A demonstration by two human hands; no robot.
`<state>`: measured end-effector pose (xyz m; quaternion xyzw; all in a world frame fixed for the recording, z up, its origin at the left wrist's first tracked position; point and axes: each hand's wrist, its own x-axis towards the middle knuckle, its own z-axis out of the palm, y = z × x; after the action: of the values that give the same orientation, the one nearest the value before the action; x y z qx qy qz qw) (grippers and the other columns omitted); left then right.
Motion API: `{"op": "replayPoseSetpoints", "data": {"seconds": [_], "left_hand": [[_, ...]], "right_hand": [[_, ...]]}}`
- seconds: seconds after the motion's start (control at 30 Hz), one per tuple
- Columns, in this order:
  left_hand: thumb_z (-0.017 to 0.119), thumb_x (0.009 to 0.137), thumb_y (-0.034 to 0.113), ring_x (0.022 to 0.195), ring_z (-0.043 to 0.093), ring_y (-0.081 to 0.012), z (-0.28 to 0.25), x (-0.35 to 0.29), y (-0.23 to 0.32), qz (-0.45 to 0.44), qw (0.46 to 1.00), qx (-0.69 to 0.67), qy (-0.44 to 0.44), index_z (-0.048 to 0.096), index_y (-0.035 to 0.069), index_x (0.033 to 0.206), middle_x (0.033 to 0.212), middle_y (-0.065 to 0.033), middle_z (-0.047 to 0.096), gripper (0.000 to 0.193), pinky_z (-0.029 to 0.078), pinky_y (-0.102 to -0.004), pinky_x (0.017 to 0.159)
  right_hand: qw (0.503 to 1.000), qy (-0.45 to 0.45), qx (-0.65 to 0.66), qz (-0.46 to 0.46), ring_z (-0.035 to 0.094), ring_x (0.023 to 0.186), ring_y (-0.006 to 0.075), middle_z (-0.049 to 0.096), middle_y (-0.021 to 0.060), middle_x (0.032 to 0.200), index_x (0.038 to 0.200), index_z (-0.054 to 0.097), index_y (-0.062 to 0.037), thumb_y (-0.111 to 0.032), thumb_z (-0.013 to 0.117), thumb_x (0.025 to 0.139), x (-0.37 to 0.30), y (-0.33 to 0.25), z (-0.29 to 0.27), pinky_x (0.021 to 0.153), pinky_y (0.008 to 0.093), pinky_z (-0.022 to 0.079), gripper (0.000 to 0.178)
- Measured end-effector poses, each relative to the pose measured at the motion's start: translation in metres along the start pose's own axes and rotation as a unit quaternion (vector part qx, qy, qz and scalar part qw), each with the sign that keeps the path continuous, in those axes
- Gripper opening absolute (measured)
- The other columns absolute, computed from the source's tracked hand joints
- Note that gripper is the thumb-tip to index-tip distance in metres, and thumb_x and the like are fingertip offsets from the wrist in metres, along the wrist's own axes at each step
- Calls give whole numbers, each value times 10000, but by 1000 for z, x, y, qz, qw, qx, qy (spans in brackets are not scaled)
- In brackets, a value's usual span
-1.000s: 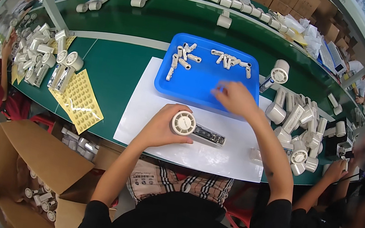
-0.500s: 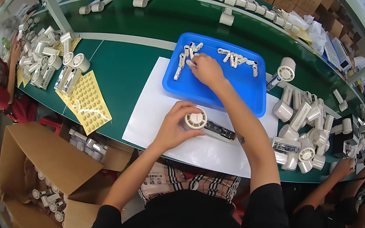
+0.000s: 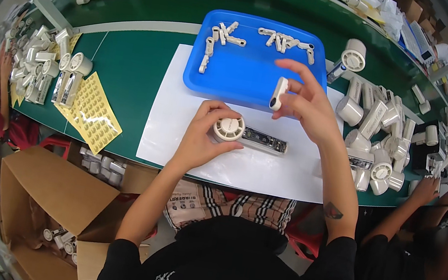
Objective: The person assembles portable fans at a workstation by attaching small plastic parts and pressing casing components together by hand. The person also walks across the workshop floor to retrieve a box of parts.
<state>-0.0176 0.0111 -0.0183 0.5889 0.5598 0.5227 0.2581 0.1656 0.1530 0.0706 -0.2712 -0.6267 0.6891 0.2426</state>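
My left hand (image 3: 204, 135) is closed around the round grilled head of a white handheld fan (image 3: 230, 127), which lies on a white sheet (image 3: 175, 97). The fan's handle points right, and its uncovered side shows a dark circuit board. My right hand (image 3: 309, 103) pinches a small white oblong plastic cover (image 3: 279, 94) with a dark round spot at its lower end. It hangs above the sheet, just off the near right edge of the blue tray (image 3: 200, 83). Several similar white plastic pieces (image 3: 278, 40) lie in that tray.
Several white fans are heaped on the right (image 3: 375, 129) and on the left (image 3: 42, 64). A yellow sticker sheet (image 3: 90, 113) lies on the green table (image 3: 121, 65). An open cardboard box (image 3: 53, 183) holds more fans at lower left. Co-workers sit on both sides.
My right hand has come out of the tray, moving right and nearer, with a small white cover in its fingers. My left hand still grips the fan. The whole view has shifted slightly.
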Motion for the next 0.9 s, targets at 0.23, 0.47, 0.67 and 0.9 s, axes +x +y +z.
{"op": "replayPoseSetpoints", "data": {"seconds": [0.23,0.47,0.67,0.9], "left_hand": [[863,603,80,1083,534,-251,3,1,6,5,1000,27,8,592,82,1136,1149,-83,477,598,476,-347,911],[867,593,87,1116,526,-283,3,3,10,-19,998,63,4,583,80,1115,1163,-105,499,594,459,-372,939],[862,584,87,1184,506,-315,-9,14,28,-3,992,105,-70,576,74,1160,1242,-125,522,643,431,-393,993],[840,595,113,1086,545,-295,-3,36,30,10,970,166,-177,606,90,1108,1117,-94,597,564,445,-395,923]], "right_hand": [[997,29,72,-25,600,580,131,655,108,793,922,537,-26,-105,621,901,-51,15,-8,582,245,520,117],[968,-63,244,-3,503,483,52,610,78,673,879,518,-27,-68,641,890,-91,7,5,431,178,371,130],[975,-58,196,-87,592,766,62,631,61,886,927,546,-7,39,689,822,-93,1,15,660,201,469,184],[912,99,-353,-183,625,758,197,661,117,934,1074,648,-27,-40,677,807,-63,59,10,662,312,500,269]]}}
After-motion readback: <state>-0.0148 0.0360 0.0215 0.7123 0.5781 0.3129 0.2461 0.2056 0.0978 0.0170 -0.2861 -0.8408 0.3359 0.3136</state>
